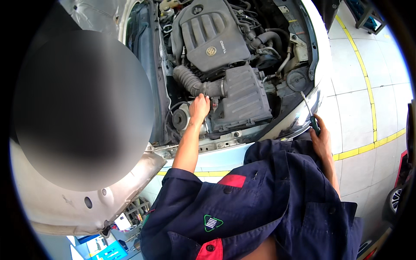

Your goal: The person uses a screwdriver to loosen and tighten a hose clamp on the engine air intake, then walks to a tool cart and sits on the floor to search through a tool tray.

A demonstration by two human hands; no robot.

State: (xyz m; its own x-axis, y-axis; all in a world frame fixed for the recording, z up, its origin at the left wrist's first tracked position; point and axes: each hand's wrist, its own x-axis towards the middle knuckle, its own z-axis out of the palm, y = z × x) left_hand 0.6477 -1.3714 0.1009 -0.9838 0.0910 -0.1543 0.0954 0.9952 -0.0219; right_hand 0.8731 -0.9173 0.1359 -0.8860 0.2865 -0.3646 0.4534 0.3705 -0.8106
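My left hand (pixel 199 108) reaches into the engine bay with its fingers pinched together at the lower side of the black intake hose (pixel 188 80). What the fingertips hold, if anything, is hidden. Just right of them sits the ribbed black air filter box (pixel 246 97), joined to the hose, with a small connector (pixel 215 103) beside it. My right hand (pixel 321 138) is wrapped round the dark green handle of a screwdriver (pixel 313 120). The tool's metal shaft points up and away, over the car's headlight corner.
A black engine cover (pixel 210 39) lies beyond the filter box. At left stands the raised hood (pixel 125 177), partly behind a dark blurred oval. Yellow lines (pixel 366 78) cross the tiled floor at right. A blue tray (pixel 108 251) is at lower left, a wheel (pixel 394 199) at far right.
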